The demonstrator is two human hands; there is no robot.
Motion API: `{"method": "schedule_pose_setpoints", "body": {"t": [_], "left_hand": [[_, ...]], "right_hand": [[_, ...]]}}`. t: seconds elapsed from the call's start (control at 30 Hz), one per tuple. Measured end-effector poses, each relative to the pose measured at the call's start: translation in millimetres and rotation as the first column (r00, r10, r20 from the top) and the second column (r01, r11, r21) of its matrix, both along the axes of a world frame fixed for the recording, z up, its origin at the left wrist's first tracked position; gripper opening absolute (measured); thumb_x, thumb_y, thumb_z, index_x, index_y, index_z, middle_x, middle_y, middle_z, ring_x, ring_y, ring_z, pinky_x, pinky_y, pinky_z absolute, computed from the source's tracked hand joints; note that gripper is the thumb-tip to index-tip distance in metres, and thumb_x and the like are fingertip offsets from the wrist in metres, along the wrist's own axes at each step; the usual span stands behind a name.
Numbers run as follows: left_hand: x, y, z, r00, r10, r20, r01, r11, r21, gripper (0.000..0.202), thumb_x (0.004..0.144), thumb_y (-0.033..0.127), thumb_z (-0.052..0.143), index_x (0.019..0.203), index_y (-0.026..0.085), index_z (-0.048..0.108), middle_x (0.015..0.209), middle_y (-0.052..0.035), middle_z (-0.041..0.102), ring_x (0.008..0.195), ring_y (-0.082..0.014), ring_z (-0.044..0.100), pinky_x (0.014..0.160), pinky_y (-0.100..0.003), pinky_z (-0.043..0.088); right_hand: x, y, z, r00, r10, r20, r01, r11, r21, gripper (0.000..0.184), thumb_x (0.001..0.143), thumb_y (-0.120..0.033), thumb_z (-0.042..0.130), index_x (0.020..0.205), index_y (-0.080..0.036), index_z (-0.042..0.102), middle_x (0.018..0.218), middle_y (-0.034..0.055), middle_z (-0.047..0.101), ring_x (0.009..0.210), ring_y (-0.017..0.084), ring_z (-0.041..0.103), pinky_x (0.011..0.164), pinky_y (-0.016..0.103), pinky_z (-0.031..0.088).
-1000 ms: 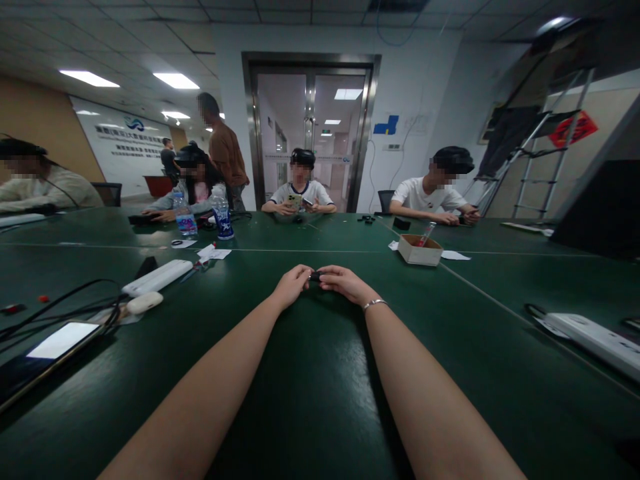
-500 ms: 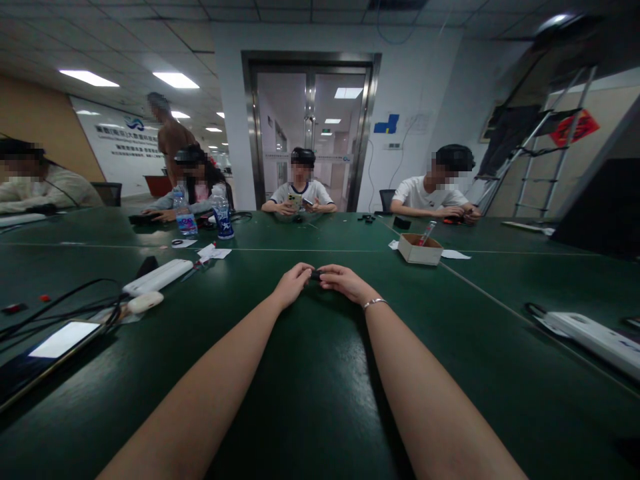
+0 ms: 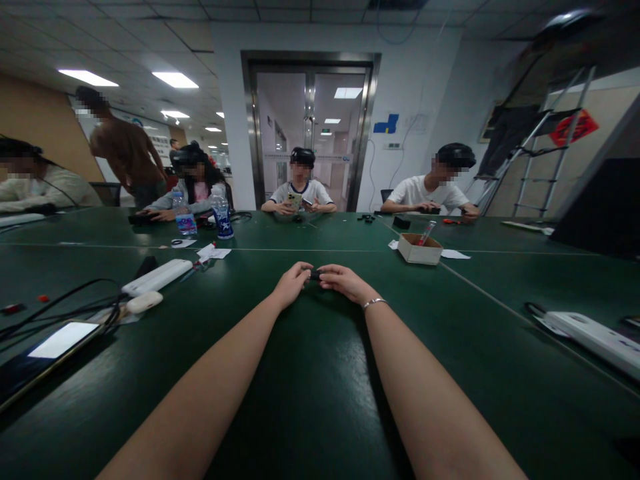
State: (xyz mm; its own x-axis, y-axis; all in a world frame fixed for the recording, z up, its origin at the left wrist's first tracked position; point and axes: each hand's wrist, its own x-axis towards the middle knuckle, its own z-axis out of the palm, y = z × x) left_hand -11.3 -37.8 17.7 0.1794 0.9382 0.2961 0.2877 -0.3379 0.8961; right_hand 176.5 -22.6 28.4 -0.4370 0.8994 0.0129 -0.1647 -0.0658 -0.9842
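Both my arms stretch forward over the dark green table (image 3: 320, 373). My left hand (image 3: 291, 284) and my right hand (image 3: 343, 281) meet at the table's middle, fingers curled together around a small black object (image 3: 315, 274) pinched between their fingertips. Only a sliver of that object shows, so its shape is unclear. A thin bracelet (image 3: 375, 303) circles my right wrist.
A white power strip (image 3: 157, 276), cables, a white case (image 3: 145, 302) and a lit phone (image 3: 55, 343) lie at left. A small cardboard box (image 3: 419, 250) stands at right of centre, another power strip (image 3: 595, 340) at far right. Several seated people work at the far edge; a ladder (image 3: 545, 143) leans at right.
My hands have stayed in place on the small black object. A standing person in a brown top has walked leftward behind the seated people.
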Motion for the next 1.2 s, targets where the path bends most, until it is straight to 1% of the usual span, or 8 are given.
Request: {"method": "schedule_pose_setpoints", "body": {"t": [0.3, 0.4, 0.53, 0.67, 0.77, 0.9, 1.07, 1.2], "left_hand": [[0.3, -2.0, 2.2, 0.999, -0.002, -0.034, 0.002, 1.0, -0.004, 0.028, 0.083, 0.03, 0.045, 0.104, 0.019, 0.059, 0.069, 0.0015, 0.053, 0.062, -0.0111, 0.049, 0.059, -0.023, 0.039], [0.2, -1.0, 1.5, 0.999, -0.018, -0.045, 0.018, 1.0, 0.0, 0.029, 0.085, 0.033, 0.04, 0.102, 0.019, 0.06, 0.062, 0.0021, 0.049, 0.059, -0.0118, 0.047, 0.056, -0.023, 0.037], [0.5, -1.5, 2.7, 0.999, -0.006, -0.037, 0.006, 1.0, 0.002, 0.028, 0.082, 0.029, 0.044, 0.103, 0.018, 0.059, 0.071, 0.0007, 0.053, 0.063, -0.0114, 0.049, 0.061, -0.023, 0.04], [0.4, -3.2, 4.3, 0.998, -0.021, -0.052, 0.02, 1.0, -0.018, 0.031, 0.086, 0.033, 0.038, 0.103, 0.018, 0.059, 0.064, 0.0013, 0.05, 0.06, -0.0118, 0.048, 0.058, -0.023, 0.038], [0.0, -2.3, 3.0, 1.0, -0.007, -0.02, 0.006, 1.0, -0.024, 0.03, 0.083, 0.029, 0.044, 0.108, 0.018, 0.057, 0.072, 0.0003, 0.054, 0.062, -0.0112, 0.049, 0.061, -0.023, 0.04], [0.4, -0.3, 0.7, 1.0, -0.027, -0.014, 0.027, 0.999, -0.033, 0.03, 0.084, 0.031, 0.041, 0.107, 0.018, 0.057, 0.063, 0.0016, 0.051, 0.059, -0.0118, 0.048, 0.057, -0.023, 0.038], [1.7, -1.0, 1.7, 1.0, -0.009, -0.002, 0.009, 1.0, -0.023, 0.029, 0.082, 0.028, 0.044, 0.105, 0.017, 0.057, 0.068, 0.0012, 0.053, 0.06, -0.0106, 0.048, 0.059, -0.023, 0.039], [1.4, -1.2, 1.7, 0.999, -0.033, -0.016, 0.032, 0.999, -0.023, 0.032, 0.087, 0.037, 0.038, 0.101, 0.017, 0.059, 0.063, 0.0015, 0.05, 0.057, -0.0111, 0.046, 0.056, -0.023, 0.038]], "right_hand": [[-0.7, -1.9, 1.1, 1.0, -0.007, -0.002, 0.007, 1.0, 0.0, 0.02, 0.074, -0.004, 0.068, 0.093, -0.012, 0.064, 0.079, 0.0035, 0.067, 0.066, 0.009, 0.064, 0.065, 0.016, 0.056], [-0.6, -2.0, 1.1, 1.0, -0.002, 0.002, 0.002, 1.0, 0.006, 0.02, 0.074, -0.004, 0.069, 0.092, -0.012, 0.065, 0.079, 0.0035, 0.067, 0.066, 0.009, 0.064, 0.065, 0.015, 0.056], [-0.1, -2.3, 1.5, 1.0, -0.006, 0.001, 0.006, 1.0, 0.013, 0.021, 0.074, -0.006, 0.071, 0.092, -0.012, 0.065, 0.08, 0.0032, 0.067, 0.066, 0.009, 0.064, 0.065, 0.016, 0.056], [-0.1, -2.5, 2.1, 1.0, 0.001, 0.008, -0.002, 1.0, 0.009, 0.021, 0.073, -0.006, 0.072, 0.092, -0.013, 0.064, 0.078, 0.0027, 0.066, 0.066, 0.009, 0.064, 0.064, 0.016, 0.057], [-0.2, -3.1, 2.9, 1.0, 0.0, 0.003, 0.0, 1.0, 0.006, 0.022, 0.072, -0.007, 0.073, 0.092, -0.013, 0.064, 0.081, 0.0037, 0.067, 0.067, 0.009, 0.064, 0.064, 0.015, 0.056], [-0.4, -3.6, 3.2, 1.0, 0.006, 0.005, -0.006, 1.0, 0.007, 0.02, 0.074, -0.005, 0.071, 0.092, -0.012, 0.065, 0.08, 0.004, 0.067, 0.067, 0.009, 0.064, 0.065, 0.016, 0.056], [-1.2, -3.1, 2.6, 1.0, -0.016, 0.013, 0.016, 1.0, 0.002, 0.021, 0.073, -0.005, 0.071, 0.091, -0.013, 0.065, 0.077, 0.0031, 0.066, 0.066, 0.009, 0.064, 0.064, 0.016, 0.056], [-1.5, -3.4, 2.9, 1.0, -0.017, 0.019, 0.017, 1.0, 0.002, 0.021, 0.074, -0.005, 0.07, 0.092, -0.013, 0.065, 0.075, 0.0027, 0.066, 0.066, 0.009, 0.064, 0.064, 0.016, 0.056]]}}
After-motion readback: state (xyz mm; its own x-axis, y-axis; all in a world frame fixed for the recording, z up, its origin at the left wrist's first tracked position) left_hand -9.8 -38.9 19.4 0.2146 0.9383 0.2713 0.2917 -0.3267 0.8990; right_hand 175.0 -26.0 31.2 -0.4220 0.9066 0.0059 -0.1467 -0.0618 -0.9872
